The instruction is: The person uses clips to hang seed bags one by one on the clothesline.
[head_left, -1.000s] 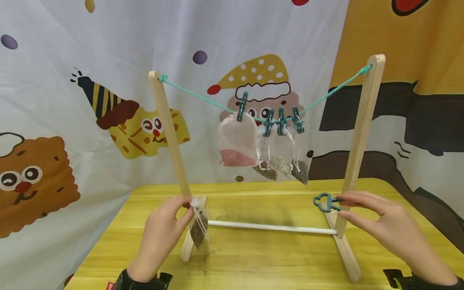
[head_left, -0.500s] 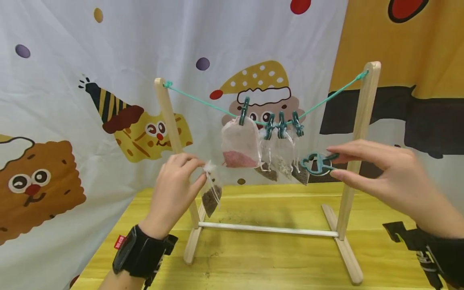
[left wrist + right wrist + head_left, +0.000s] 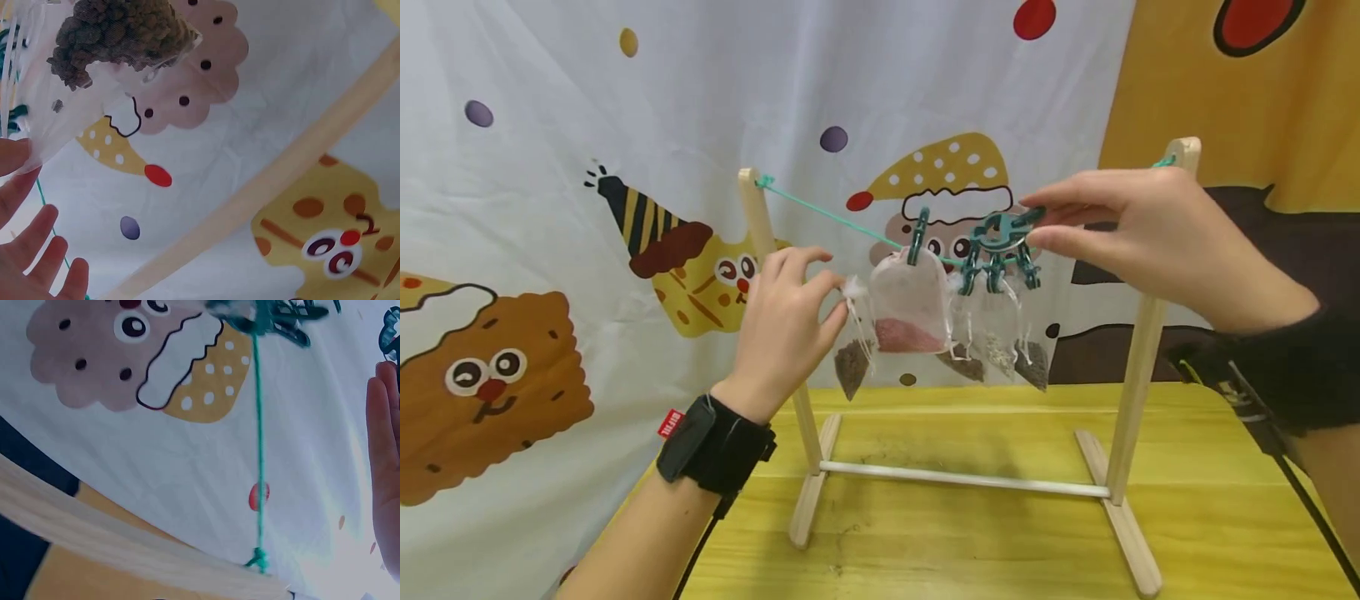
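In the head view my left hand [image 3: 786,325] pinches the top of a small sheer drawstring bag [image 3: 852,368] between thumb and fingers. Dark brown granules [image 3: 119,40] fill the bag's lower end. My right hand [image 3: 1138,225] pinches the handles of a dark green clothespin [image 3: 1000,233], held in front of the line. Behind it runs a thin green cord [image 3: 827,212]. A sheer bag with pink grains [image 3: 910,300] hangs from the cord by another clothespin [image 3: 918,237]. To its right, several clipped bags [image 3: 998,333] hang close together, their clips partly overlapped by the held one.
The cord is tied to two wooden posts, a left post [image 3: 756,212] and a right post [image 3: 1138,392]. A white rod [image 3: 962,478] joins their feet on the yellow table [image 3: 940,550]. A cartoon-printed curtain [image 3: 700,100] hangs behind.
Both hands have risen from near the posts' feet. The left brought the bag up and right, beside the pink one; the right carried the clothespin up and left to the cord.
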